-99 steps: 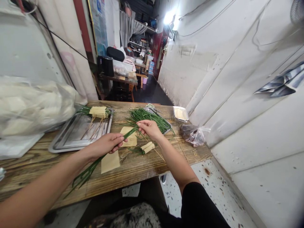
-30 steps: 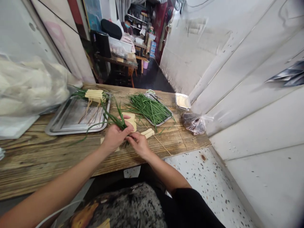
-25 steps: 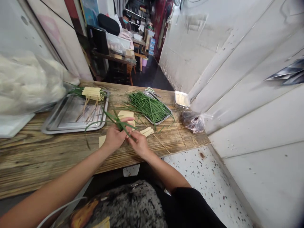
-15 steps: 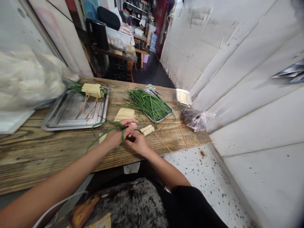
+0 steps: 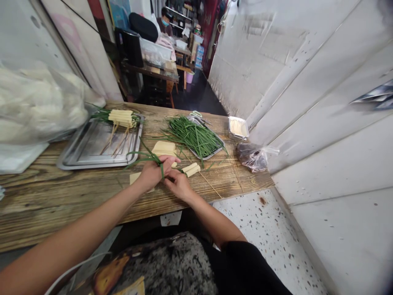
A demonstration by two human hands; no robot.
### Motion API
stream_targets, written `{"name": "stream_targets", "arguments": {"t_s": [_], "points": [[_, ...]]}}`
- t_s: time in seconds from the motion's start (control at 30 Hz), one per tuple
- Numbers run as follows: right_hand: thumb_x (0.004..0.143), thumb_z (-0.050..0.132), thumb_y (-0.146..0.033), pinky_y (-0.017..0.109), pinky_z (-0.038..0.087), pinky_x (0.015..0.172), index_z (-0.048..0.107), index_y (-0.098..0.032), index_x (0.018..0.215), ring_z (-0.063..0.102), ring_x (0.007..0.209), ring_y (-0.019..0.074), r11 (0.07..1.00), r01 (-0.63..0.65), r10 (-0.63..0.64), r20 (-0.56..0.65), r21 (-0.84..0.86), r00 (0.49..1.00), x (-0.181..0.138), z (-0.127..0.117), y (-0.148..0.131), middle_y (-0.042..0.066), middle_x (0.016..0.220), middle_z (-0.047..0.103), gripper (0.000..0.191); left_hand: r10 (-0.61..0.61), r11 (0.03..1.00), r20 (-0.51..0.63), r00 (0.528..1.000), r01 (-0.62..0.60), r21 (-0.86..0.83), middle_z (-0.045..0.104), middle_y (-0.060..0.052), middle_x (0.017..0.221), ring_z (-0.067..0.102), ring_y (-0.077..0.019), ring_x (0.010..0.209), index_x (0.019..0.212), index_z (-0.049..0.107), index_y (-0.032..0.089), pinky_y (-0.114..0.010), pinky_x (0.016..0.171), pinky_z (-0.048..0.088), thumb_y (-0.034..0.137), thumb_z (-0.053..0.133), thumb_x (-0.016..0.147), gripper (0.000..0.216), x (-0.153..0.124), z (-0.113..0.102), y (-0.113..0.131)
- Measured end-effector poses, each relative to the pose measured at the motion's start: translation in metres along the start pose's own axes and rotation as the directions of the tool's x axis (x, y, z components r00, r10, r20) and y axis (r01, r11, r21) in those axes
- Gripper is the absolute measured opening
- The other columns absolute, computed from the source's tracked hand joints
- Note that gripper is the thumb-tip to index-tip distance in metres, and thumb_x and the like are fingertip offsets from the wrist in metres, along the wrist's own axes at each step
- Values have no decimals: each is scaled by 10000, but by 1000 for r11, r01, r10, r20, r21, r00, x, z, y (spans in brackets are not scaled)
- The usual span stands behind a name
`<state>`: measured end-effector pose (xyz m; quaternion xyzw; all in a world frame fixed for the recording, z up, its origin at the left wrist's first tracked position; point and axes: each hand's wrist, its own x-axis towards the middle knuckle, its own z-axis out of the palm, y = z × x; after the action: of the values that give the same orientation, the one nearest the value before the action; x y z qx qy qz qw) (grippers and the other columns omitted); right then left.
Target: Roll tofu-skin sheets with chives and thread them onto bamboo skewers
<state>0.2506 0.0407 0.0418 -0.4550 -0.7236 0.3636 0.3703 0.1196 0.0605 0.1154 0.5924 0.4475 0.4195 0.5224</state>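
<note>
Long green garlic chives (image 5: 150, 156) are gripped in my left hand (image 5: 156, 170), their leaves trailing out to the left and one blade bent down over the fingers. Close against it, my right hand (image 5: 178, 184) is closed, fingertips together; what they pinch is hidden. Just beyond my right fingers lie pale yellow tofu-skin rolls (image 5: 191, 169) on a thin wooden skewer (image 5: 210, 184), with green at their left end. Behind my left hand is a stack of tofu-skin sheets (image 5: 164, 147). Another sheet (image 5: 134, 177) lies partly under my left wrist.
A small tray (image 5: 212, 155) heaped with chives stands ahead, scissors (image 5: 195, 114) behind it. At left, a metal tray (image 5: 76, 152) carries finished skewers (image 5: 122, 118) beside a large plastic bag (image 5: 39, 102). Loose skewers (image 5: 236, 172), a foil box (image 5: 238, 128) and a dark bag (image 5: 253, 156) are at right.
The chives in my left hand have swung upward, and their tips now point higher. My left hand has shifted slightly right, showing more of the sheet by the wrist. My right hand is nearly still.
</note>
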Motion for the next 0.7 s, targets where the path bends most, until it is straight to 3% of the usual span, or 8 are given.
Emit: {"name": "stream_targets", "arguments": {"t_s": [0.07, 0.17, 0.37, 0.43, 0.53, 0.63, 0.7], "points": [[938, 745, -201, 320, 460, 1015, 796, -174, 1017, 625, 1037, 195, 996, 36, -35, 13, -85, 999, 2, -3, -1, 53, 991, 730, 97, 19, 990, -31, 999, -23, -136, 315, 96, 502, 303, -97, 470, 873, 686, 193, -254, 475, 252, 739, 688, 795, 552, 2, 0, 3], [948, 773, -252, 310, 455, 975, 817, -186, 1011, 611, 985, 182, 984, 71, -59, 77, -166, 995, 9, -12, -7, 35, 925, 697, 102, 4, 952, 19, 1000, 2, -306, 281, 121, 469, 223, -75, 428, 817, 621, 211, -240, 440, 211, 721, 759, 773, 530, 4, -2, 13], [914, 830, -298, 310, 392, 999, 811, -185, 930, 577, 1060, 174, 962, 181, -121, 277, -204, 953, 25, -44, -36, 35, 1036, 683, 116, -32, 915, 64, 997, 55, -399, 293, 131, 443, 199, -62, 389, 784, 520, 228, -220, 408, 190, 644, 784, 824, 494, 1, -12, 28], [935, 796, -303, 268, 398, 865, 774, -165, 845, 557, 896, 145, 982, 121, -68, 336, -142, 940, 29, -50, -44, -4, 859, 626, 166, -54, 898, 54, 997, 72, -433, 307, 132, 441, 201, -59, 381, 796, 513, 226, -214, 404, 204, 599, 772, 863, 459, 0, -16, 32], [928, 777, -404, 229, 311, 648, 615, -157, 654, 378, 626, 90, 996, -63, 31, 394, 70, 918, 32, -47, -54, -80, 617, 403, 403, -100, 863, 9, 995, 91, -497, 309, 136, 438, 198, -57, 372, 836, 539, 212, -204, 398, 216, 539, 731, 929, 391, -1, -19, 40], [888, 784, -507, 232, 254, 588, 501, -181, 588, 293, 579, 77, 969, -163, 89, 355, 183, 931, 35, -39, -63, -98, 573, 332, 526, -149, 835, -57, 987, 95, -542, 297, 138, 438, 200, -54, 373, 867, 577, 191, -196, 399, 219, 476, 696, 970, 326, -1, -19, 43], [914, 758, -476, 233, 243, 580, 475, -185, 565, 286, 570, 75, 979, -156, 103, 342, 132, 934, 37, -38, -70, -98, 558, 316, 536, -165, 832, -98, 981, 85, -549, 285, 137, 438, 204, -53, 380, 865, 593, 178, -194, 406, 234, 436, 696, 969, 296, -1, -23, 41]]}}
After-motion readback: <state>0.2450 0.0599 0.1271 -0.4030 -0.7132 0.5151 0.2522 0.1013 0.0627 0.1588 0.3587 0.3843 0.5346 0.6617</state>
